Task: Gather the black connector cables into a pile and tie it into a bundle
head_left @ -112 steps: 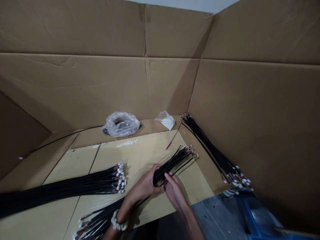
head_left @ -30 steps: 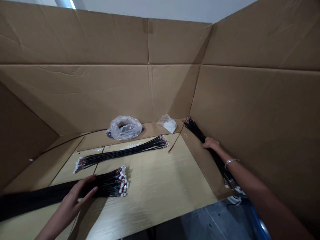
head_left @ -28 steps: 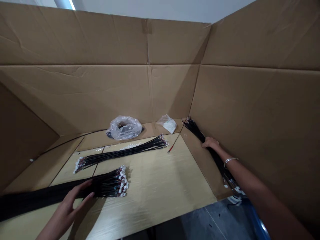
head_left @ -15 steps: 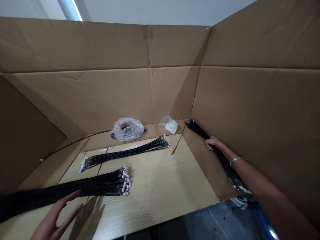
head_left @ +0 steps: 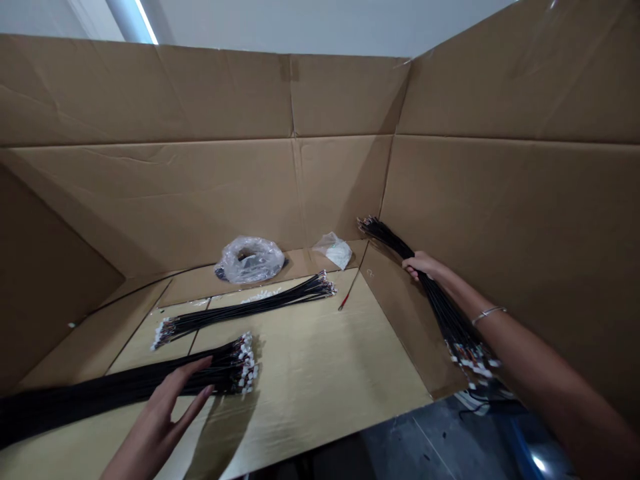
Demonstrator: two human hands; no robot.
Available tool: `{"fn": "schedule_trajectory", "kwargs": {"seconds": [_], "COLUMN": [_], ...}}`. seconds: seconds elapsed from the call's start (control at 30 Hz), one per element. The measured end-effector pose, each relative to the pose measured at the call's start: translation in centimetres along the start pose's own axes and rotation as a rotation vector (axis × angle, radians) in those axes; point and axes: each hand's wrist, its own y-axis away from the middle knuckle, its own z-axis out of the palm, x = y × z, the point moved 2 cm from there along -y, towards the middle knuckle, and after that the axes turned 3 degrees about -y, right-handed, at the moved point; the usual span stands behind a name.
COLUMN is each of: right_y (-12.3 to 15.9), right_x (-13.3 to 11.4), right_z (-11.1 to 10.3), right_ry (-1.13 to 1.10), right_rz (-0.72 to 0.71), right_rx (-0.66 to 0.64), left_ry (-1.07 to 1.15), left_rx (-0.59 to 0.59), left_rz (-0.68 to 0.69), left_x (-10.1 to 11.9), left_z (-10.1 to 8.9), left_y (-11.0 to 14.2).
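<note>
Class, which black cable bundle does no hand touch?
The thin one at the board's far side; the left hand touches one bundle, the right hand a second bundle.

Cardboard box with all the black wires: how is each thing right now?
Right hand, shut around the wall wire bundle
Wall wire bundle, tilted up along the cardboard wall
Left hand, open, fingers spread over the big wire bundle
Big wire bundle, lying flat on the wood-grain board
Thin wire bundle, lying flat, apart from the others
Clear plastic bag, crumpled around something dark
Small white bag, crumpled
Cardboard wall, standing upright
</note>
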Motion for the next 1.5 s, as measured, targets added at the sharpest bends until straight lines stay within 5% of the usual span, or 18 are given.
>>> {"fn": "schedule_trajectory", "kwargs": {"seconds": [0.17, 0.33, 0.7, 0.97, 1.33, 1.4, 1.5], "right_y": [1.7, 3.8, 7.6, 8.1, 10.4, 10.5, 10.5], "right_x": [-1.3, -0.9, 6.4, 8.7, 13.1, 13.3, 13.5], "right_z": [1.4, 4.9, 15.0, 16.9, 16.3, 16.3, 16.4], "right_ry": [-0.333, -0.64, -1.243, -1.358, -1.185, -1.176, -1.147], "right_rz": [-0.046, -0.122, -0.17, -0.124, 0.026, 0.015, 0.001], "right_rx": [-0.204, -0.379, -0.507, -0.367, -0.153, -0.118, -0.081], "left_ry": [0.089, 0.245, 0.924, 0.956, 0.807, 0.741, 0.578], "left_rx": [-0.109, -0.278, -0.891, -1.028, -1.117, -1.083, -0.883], "left_rz": [0.015, -0.036, -0.119, -0.208, -0.145, -0.107, -0.008], "left_x": [3.0, 7.8, 16.7, 17.8, 16.9, 17.2, 18.3], "left_z": [1.2, 3.9, 13.2, 17.8, 18.1, 17.5, 16.8], "left_y": [-0.5, -0.5, -2.6, -3.3, -3.2, -3.5, -4.5]}}
